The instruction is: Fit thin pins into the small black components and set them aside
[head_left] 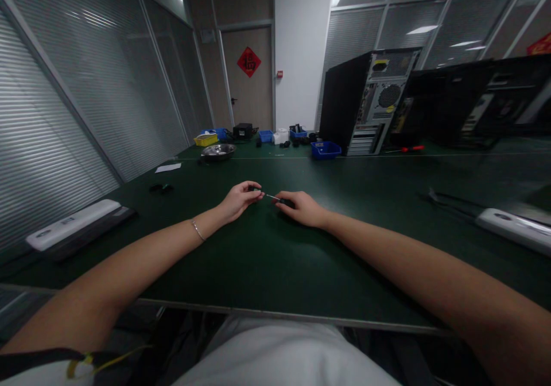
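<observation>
Near the middle of the green table (267, 265), my left hand (239, 201) pinches a small dark part (255, 189) whose kind I cannot make out. Facing it, my right hand (303, 208) is wrapped round the dark handle of a screwdriver (272, 197). The thin metal shaft points left toward the small part; whether its tip touches it is too small to tell. Both forearms reach in over the table's front edge. Small dark pieces (161, 188) lie on the table to the left of my left hand.
A metal bowl (218, 152), a yellow tray (206, 140) and a blue bin (326, 149) stand toward the back. A black computer tower (348, 105) rises at the back right, near a red-handled tool (412, 148). White-and-black devices (75, 224) lie at both sides.
</observation>
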### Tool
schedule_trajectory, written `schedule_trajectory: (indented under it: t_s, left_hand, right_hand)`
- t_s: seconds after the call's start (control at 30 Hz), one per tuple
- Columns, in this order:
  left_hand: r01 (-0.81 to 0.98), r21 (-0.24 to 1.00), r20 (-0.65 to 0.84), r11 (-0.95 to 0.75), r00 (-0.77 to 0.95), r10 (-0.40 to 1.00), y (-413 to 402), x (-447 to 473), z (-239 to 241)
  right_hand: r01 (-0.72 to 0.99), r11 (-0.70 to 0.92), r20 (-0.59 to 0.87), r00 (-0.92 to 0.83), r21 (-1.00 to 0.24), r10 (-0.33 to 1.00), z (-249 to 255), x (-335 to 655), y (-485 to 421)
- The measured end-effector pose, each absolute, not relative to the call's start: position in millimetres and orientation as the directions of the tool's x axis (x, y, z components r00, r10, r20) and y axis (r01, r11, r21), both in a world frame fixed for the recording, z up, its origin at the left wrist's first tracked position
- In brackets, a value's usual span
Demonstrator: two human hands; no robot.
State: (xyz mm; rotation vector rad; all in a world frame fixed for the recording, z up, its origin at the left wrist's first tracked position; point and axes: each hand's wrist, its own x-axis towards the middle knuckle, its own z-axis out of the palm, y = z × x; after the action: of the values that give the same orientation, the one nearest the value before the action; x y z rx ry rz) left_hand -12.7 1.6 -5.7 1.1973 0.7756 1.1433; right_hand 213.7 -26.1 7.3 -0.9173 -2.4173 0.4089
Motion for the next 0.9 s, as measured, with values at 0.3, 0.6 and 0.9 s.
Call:
schedule_trajectory:
  t_s: [0.3, 0.6, 0.9]
  left_hand:
    - [-0.139, 0.986, 0.141, -0.095, 0.372, 0.917, 2, -11, -7]
    - [-0.106, 0.991, 0.122, -0.086, 0.404, 0.907, 0, -12, -6]
    - [-0.09, 0.992, 0.114, -0.083, 0.419, 0.901, -8, -8, -5]
  right_hand:
    - [0.526, 0.725, 0.359, -0.637, -0.445, 0.682, 7, 214, -26]
    - [0.528, 0.724, 0.367, -0.63, -0.443, 0.684, 7, 213, -26]
    - [0.528, 0.727, 0.372, -0.63, -0.439, 0.682, 7, 213, -26]
